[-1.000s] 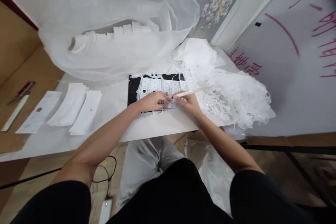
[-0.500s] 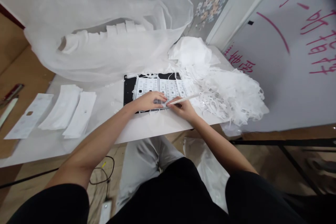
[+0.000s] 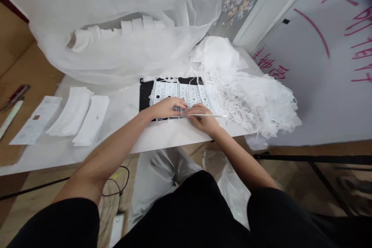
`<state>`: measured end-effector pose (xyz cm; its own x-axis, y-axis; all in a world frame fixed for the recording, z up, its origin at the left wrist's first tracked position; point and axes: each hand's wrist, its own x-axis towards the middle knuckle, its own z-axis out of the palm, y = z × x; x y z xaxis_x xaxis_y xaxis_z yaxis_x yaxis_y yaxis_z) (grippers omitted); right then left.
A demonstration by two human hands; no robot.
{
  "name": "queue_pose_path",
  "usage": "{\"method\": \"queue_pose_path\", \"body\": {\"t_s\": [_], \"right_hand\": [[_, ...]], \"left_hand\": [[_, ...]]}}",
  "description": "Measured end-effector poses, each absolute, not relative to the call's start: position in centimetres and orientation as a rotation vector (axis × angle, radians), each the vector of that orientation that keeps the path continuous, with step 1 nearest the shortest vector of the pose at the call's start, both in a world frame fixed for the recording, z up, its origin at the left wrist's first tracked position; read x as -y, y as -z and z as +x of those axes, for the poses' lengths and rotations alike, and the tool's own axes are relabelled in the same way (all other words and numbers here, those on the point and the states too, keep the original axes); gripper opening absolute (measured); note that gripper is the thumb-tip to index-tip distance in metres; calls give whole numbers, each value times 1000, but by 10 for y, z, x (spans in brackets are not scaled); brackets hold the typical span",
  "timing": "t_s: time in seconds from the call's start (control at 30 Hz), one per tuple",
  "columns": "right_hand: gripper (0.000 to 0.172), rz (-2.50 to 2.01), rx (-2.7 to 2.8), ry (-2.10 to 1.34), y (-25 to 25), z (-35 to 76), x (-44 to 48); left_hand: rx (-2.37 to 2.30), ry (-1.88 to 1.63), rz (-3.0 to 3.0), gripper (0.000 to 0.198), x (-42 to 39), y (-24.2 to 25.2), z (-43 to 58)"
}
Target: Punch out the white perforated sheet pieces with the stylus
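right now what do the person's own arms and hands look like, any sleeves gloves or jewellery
Both arms are bare from the short black sleeves at the bottom edge of the view down to the fingers. The left hand and the right hand wear no gloves, and no watch, bracelet or ring shows on either wrist or hand. No markings or cables are visible on the arms.

A mat (image 3: 144,95) lies on the table (image 3: 162,139), with a sheet (image 3: 186,95) on top of it. Both hands rest on the sheet's near edge, left hand (image 3: 168,107) beside right hand (image 3: 203,118); the right one holds a stick (image 3: 209,115) pointing right. Right of the mat sits a heap of scraps (image 3: 255,104). Behind it lies a big bag (image 3: 124,27). Far left on the table lie three strips (image 3: 75,112), side by side.
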<state>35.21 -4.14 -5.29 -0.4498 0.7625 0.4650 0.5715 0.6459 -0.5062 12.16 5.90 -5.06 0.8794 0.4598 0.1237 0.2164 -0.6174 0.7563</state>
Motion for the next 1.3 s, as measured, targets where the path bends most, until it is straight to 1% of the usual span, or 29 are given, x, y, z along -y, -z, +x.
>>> {"method": "queue_pose_path", "body": {"t_s": [0.17, 0.27, 0.33, 0.47, 0.57, 0.67, 0.8, 0.9, 0.97, 1.17, 1.3], "right_hand": [[24, -1034, 2331, -41, 63, 355, 45], [28, -1026, 2352, -16, 69, 355, 46], [28, -1059, 2312, -46, 71, 353, 47], [22, -1248, 2080, -145, 67, 349, 44], [24, -1344, 1777, -354, 55, 356, 29], [25, -1314, 1516, -593, 40, 367, 0], [30, -1191, 1474, -856, 37, 371, -35], [35, -1198, 1487, -882, 48, 367, -45], [36, -1202, 1502, -864, 57, 365, -46], [25, -1240, 1678, -747, 63, 367, -44], [17, -1249, 1750, -749, 62, 363, -47]], "left_hand": [[-523, -403, 2240, 33, -58, 52, 121], [-531, -395, 2255, 32, -57, 50, 121], [-532, -385, 2277, 31, -55, 47, 122], [-555, -376, 2298, 33, -52, 41, 124], [-581, -372, 2301, 33, -51, 39, 125], [-544, -390, 2334, 28, -51, 41, 124], [-508, -453, 2440, 23, -49, 43, 124], [-537, -451, 2560, 22, -45, 43, 127], [-539, -411, 2616, 22, -42, 40, 129], [-656, -296, 2695, 26, -32, 32, 139], [-681, -254, 2878, 32, -23, 32, 144]]}}
